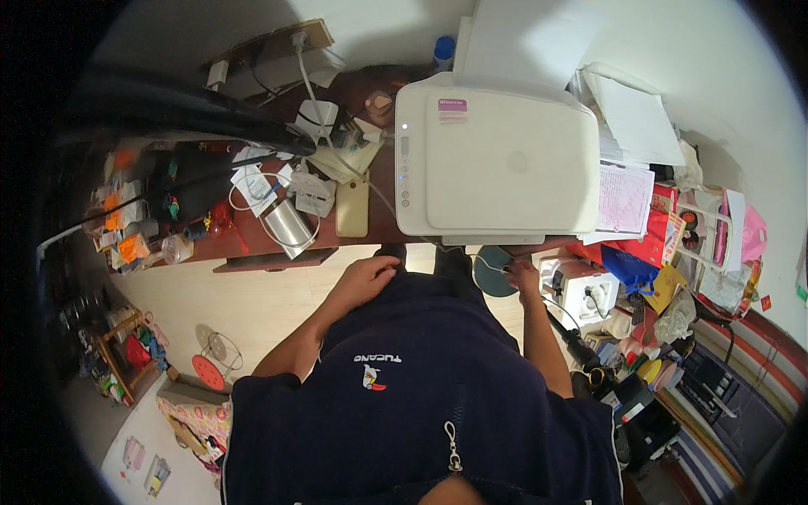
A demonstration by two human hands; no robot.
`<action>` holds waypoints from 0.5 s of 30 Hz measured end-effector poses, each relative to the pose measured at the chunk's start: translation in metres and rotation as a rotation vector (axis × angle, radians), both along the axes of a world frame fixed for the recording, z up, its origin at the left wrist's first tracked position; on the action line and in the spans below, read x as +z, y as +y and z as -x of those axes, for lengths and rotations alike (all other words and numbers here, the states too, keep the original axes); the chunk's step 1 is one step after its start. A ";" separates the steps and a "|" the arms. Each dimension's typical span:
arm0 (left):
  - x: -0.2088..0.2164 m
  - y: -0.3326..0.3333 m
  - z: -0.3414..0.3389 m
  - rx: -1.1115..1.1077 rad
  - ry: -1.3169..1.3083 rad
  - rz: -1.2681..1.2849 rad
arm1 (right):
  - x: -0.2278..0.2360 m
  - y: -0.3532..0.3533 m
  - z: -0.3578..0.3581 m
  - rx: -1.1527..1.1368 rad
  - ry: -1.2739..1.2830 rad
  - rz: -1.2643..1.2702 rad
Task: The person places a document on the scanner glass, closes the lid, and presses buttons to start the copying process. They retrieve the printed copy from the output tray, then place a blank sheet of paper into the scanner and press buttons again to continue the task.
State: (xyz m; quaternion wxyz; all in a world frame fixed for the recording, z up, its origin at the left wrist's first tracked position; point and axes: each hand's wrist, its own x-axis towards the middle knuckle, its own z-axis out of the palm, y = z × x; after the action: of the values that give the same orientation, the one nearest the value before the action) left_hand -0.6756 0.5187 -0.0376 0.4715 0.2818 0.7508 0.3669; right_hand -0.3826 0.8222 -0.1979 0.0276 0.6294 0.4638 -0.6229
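Observation:
My left hand [367,276] rests at my left thigh below the desk edge, its fingers loosely bent and holding nothing that I can see. Lower right of the printer, my right hand [523,278] is closed on a thin white cable [495,266]. That cable runs left across a dark green round seat [491,278] beside my right leg. On the desk sits the white printer [505,160], its lid down and small lights lit on its left panel. A yellowish phone [353,208] lies left of it, near a shiny metal cylinder [289,227].
Papers [623,198], red bags [648,240] and a blue bag [629,269] crowd the printer's right side. A white box [589,295] stands beside my right hand. A black arm [185,114] crosses the upper left. A red round stool [208,371] stands on the floor.

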 end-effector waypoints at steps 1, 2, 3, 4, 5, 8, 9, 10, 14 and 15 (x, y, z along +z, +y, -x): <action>-0.001 -0.003 0.001 0.063 -0.051 -0.003 | 0.002 -0.005 0.001 0.017 -0.017 0.003; -0.002 -0.004 0.003 0.125 -0.103 -0.005 | -0.006 -0.008 -0.002 0.055 -0.025 0.034; 0.001 -0.002 0.007 0.115 -0.113 0.003 | 0.000 -0.014 0.001 0.086 -0.044 0.025; 0.010 0.000 0.014 0.101 -0.124 0.009 | 0.009 -0.022 0.009 0.111 -0.063 0.014; 0.022 0.003 0.022 0.086 -0.134 0.016 | 0.015 -0.028 0.014 0.136 -0.083 0.005; 0.093 0.012 0.050 0.041 -0.004 -0.248 | -0.004 -0.033 0.008 0.201 -0.085 -0.005; 0.122 0.009 0.060 0.061 -0.029 -0.434 | -0.009 -0.034 0.006 0.266 -0.094 -0.038; 0.156 0.001 0.064 0.137 0.080 -0.586 | 0.002 -0.037 0.017 0.265 -0.111 -0.032; 0.239 -0.068 0.079 0.099 -0.283 -2.003 | 0.012 -0.052 0.048 0.305 -0.125 -0.054; 0.254 -0.048 0.096 0.026 -0.321 -2.119 | 0.015 -0.058 0.039 0.262 -0.147 -0.054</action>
State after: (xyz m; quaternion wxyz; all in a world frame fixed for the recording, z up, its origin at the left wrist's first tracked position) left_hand -0.7715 0.4711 0.2168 0.0758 0.4881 -0.0182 0.8693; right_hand -0.4217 0.7638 -0.1827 0.1253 0.6079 0.5553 -0.5536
